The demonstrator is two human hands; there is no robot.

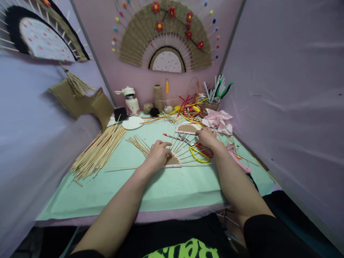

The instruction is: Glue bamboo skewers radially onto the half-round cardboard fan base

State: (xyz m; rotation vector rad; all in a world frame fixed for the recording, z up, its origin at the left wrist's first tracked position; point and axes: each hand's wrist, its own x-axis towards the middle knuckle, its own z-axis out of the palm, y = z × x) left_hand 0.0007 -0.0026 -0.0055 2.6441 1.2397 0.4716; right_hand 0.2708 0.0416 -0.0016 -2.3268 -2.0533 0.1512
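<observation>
My left hand (pixel 159 153) is bent over the left part of a half-round cardboard piece (pixel 173 161) with a pink-and-white edge, thumb and fingers pressing on it. Thin sticks (pixel 185 146) fan out from its curved rim. My right hand (pixel 208 137) has its fingers curled down beside the right end of a second half-round cardboard piece (pixel 187 128). What lies under those fingertips is hidden. Red-and-yellow scissors (pixel 199 154) lie beneath the fanned sticks, below my right hand. A pencil with a red end (pixel 172 136) lies between the two pieces.
Loose sticks (pixel 99 154) form a large bundle at the left. Along the back stand a white bottle (pixel 132 104), a twine spool (pixel 157 98) and a holder with green-handled pliers (pixel 223 89). Crumpled pink cloth (pixel 219 122) and a pink glue gun (pixel 240 163) lie right. Fabric walls flank the table.
</observation>
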